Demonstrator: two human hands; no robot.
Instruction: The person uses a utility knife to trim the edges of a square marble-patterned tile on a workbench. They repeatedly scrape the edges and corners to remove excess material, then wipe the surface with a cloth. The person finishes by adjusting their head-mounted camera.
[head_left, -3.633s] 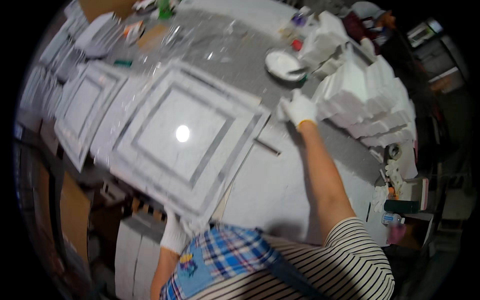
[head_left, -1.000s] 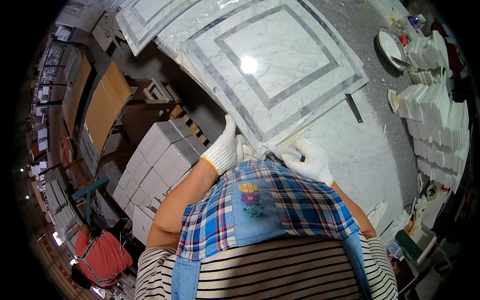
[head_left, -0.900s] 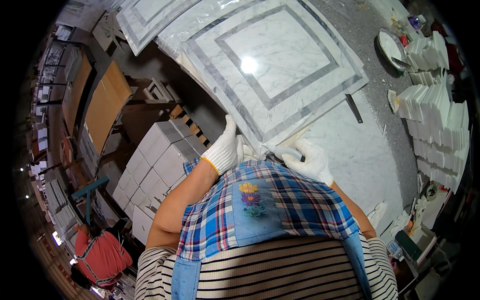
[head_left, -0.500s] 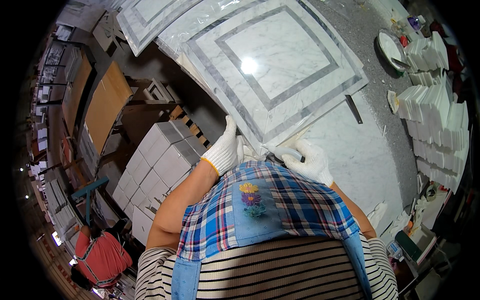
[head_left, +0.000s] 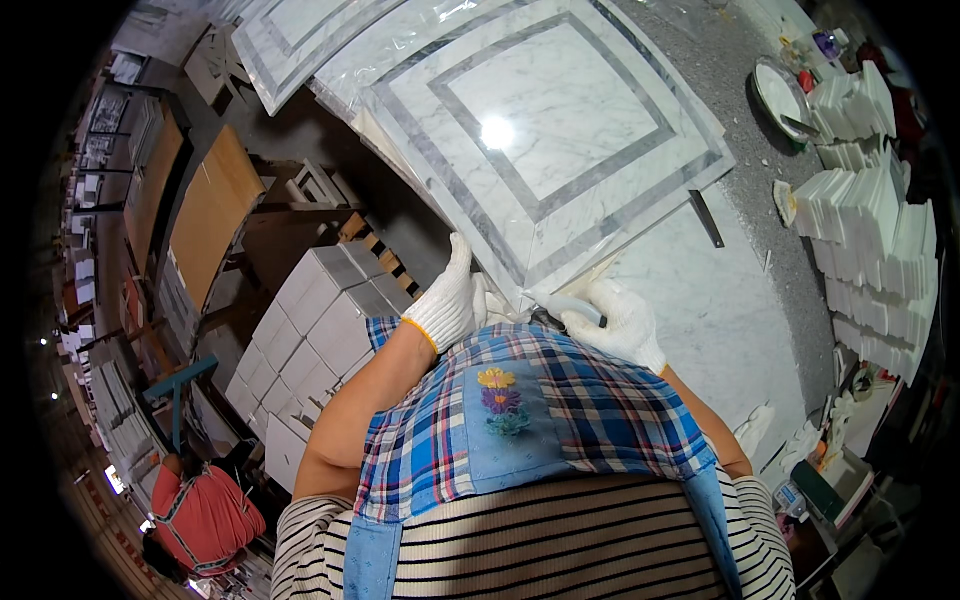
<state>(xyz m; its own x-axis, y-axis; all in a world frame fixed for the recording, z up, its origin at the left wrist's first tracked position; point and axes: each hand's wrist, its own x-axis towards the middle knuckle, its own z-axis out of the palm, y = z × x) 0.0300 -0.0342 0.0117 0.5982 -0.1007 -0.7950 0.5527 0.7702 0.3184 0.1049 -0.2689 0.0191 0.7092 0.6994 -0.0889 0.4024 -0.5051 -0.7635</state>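
A large square marble panel [head_left: 545, 140], white with grey inlaid border bands and covered in clear film, was found lying on the grey tabletop [head_left: 745, 215], with one corner projecting over the near edge toward the person. The left hand [head_left: 448, 300], in a white knitted glove with an orange cuff, was laid flat against the panel's near-left edge close to that corner, fingers extended rather than clenched. The right hand [head_left: 615, 320], gloved likewise, was closed on a small pale object at the panel's near corner; the object was too obscured for its kind to be told. Both hands were positioned close together at that corner, above a blue plaid apron [head_left: 520, 410] worn over a striped shirt.

A white marble slab [head_left: 715, 320] was observed lying flat on the tabletop just right of the right hand, beside the panel's lower right edge. A narrow dark metal blade [head_left: 706, 218] was noted resting at the panel's right edge. Stacks of white tiles [head_left: 870, 250] were standing along the tabletop's right side, well apart from the hands, with a round dish [head_left: 778, 92] beyond them. A second bordered panel [head_left: 300, 40] was lying to the upper left. White boxes [head_left: 315, 320] were stacked on the floor below the left hand.
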